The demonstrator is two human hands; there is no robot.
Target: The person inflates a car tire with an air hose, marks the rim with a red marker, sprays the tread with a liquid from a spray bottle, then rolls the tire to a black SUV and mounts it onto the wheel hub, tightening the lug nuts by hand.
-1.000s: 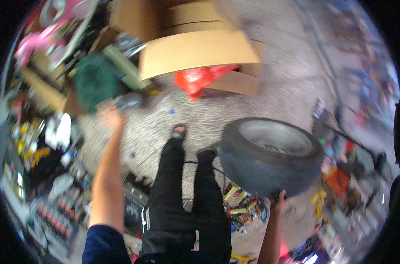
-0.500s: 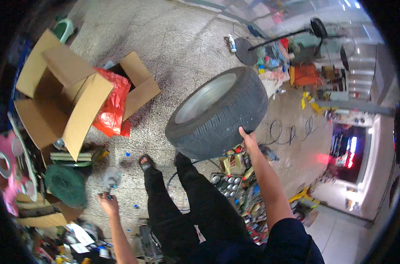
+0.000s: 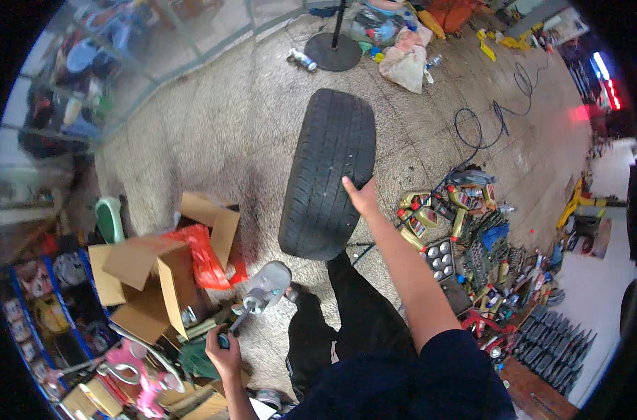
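A black car tire [image 3: 329,175] stands on its tread in front of me, with its grooved tread toward me. My right hand [image 3: 360,196] grips its right edge. The thumb lies on the tread; the other fingers are partly hidden behind the edge. At lower left my left hand [image 3: 224,355] is closed round the dark handle of a grey tool with a broad round head [image 3: 268,285]. This tool is above the floor beside my foot, apart from the tire. Its exact kind is unclear.
Left are an open cardboard box [image 3: 147,269], a red plastic bag [image 3: 203,259] and a green-and-white tub [image 3: 109,218]. Oil bottles [image 3: 422,222], a tray of round metal parts [image 3: 441,262] and loose tools lie right. A black hose [image 3: 467,129] coils beyond; a round stand base [image 3: 332,52] is ahead.
The tire has turned: its metal wheel face showed before, and now the tread faces me. The grey tool has come up closer in my left hand. My view has shifted.
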